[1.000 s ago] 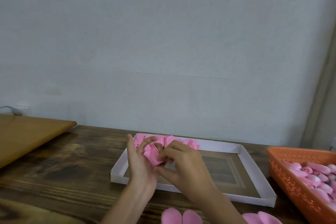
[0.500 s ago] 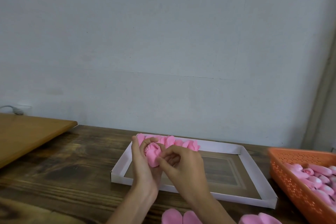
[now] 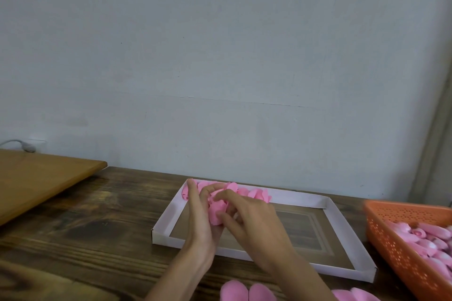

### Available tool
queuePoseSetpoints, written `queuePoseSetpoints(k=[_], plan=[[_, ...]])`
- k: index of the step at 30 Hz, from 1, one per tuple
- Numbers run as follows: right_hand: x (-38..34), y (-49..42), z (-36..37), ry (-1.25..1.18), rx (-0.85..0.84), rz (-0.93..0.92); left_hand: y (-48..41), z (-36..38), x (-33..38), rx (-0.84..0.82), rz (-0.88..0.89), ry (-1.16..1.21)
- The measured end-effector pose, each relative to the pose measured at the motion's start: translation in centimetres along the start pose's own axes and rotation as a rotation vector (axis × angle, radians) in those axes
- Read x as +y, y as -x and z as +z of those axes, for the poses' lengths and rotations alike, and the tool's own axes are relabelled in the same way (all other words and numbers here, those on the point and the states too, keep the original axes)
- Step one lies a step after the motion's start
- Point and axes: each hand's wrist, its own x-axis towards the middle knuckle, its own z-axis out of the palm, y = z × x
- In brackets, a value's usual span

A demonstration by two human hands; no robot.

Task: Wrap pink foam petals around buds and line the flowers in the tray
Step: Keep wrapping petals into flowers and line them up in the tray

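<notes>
A pink foam flower (image 3: 217, 210) is held above the left part of the white cardboard tray (image 3: 342, 225). My left hand (image 3: 199, 217) cups it from the left with the fingers curled over its top. My right hand (image 3: 252, 217) pinches its petals from the right with thumb and fingertips. A row of finished pink flowers (image 3: 256, 194) lies along the tray's far wall, partly hidden behind my hands.
An orange perforated basket (image 3: 401, 252) full of pink buds (image 3: 430, 239) stands at the right. Loose pink petals (image 3: 244, 292) lie at the near table edge. A light wooden board (image 3: 36, 178) sits at the left on the dark table.
Both hands have kept working the flower in place. The petal has closed tighter round the bud and my right fingers have shifted over its top.
</notes>
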Motion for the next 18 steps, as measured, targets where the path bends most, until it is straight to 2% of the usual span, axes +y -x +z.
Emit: queuePoseSetpoints(k=[9,18], plan=[[1.2,-0.4,-1.2,-0.122,-0.025,0.135,-0.1,0.1,0.1,-0.12,-0.033,0.041],[1.4,-0.3,-1.3,-0.182,-0.024,0.179,0.5,0.3,0.1,-0.178,-0.06,0.008]])
